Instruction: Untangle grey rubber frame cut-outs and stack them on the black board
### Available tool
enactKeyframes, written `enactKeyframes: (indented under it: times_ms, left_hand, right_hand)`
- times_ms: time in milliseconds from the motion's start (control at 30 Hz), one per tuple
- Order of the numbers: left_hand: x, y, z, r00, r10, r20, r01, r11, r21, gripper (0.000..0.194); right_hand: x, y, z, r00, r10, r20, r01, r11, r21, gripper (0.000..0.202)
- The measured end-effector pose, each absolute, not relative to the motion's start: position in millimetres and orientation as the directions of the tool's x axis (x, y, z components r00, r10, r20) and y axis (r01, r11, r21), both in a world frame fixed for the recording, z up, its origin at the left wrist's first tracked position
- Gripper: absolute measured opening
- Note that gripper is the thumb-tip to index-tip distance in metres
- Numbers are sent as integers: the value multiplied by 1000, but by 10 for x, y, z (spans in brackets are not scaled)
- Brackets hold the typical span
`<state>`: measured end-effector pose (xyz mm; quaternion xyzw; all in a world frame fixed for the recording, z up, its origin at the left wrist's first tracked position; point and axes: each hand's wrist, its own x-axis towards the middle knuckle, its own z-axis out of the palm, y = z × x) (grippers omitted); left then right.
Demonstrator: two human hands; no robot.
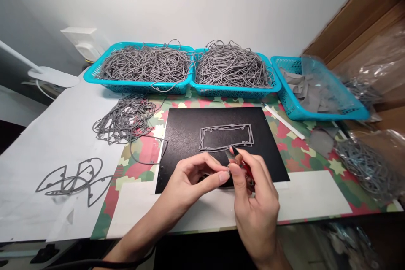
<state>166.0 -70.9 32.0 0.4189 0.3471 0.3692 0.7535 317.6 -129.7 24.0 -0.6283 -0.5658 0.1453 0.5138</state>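
Observation:
My left hand [198,177] pinches part of a thin grey gasket [206,174] between thumb and fingers; most of this piece is hidden behind the hand. Close beside it, my right hand [256,194] grips small red-handled snips [247,171], whose pointed blades angle up and to the left near the left fingertips. Both hands are over the front part of a black mat [186,135]. Just beyond them, several thin rectangular grey gaskets [226,126] with small corner loops lie loosely stacked on the mat.
Two blue baskets [136,88] [234,91] heaped with grey gaskets stand at the back. A third blue basket [329,114] holds grey scraps. Tangled gaskets [126,118] and several loose curved ones [76,179] lie left. A bagged bundle [368,164] sits at right.

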Motion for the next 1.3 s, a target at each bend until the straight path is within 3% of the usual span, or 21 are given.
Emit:
enactKeyframes:
  times_ms: [233,433,633,1133,1300]
  left_hand:
    - [1667,-662,354,593,776,-215,-69,315,947,12]
    - [1657,-645,321,621,769,-148,-80,251,965,10]
    - [1674,-674,347,612,765,-203,-91,323,942,11]
    - [1690,-666,383,569,761,-311,-195,492,849,13]
    - [1691,-646,423,548,767,-333,-180,497,849,19]
  right_hand:
    - [3250,-1191,340,272,854,443,567,230,-791,24]
    - [3336,-1082,493,70,894,443,502,352,-790,25]
    - [3466,-959,574,-82,914,397,440,391,-809,22]
    - [3428,-821,398,23,967,253,258,239,-936,17]
    - [3410,-796,386,75,961,268,242,243,-939,16]
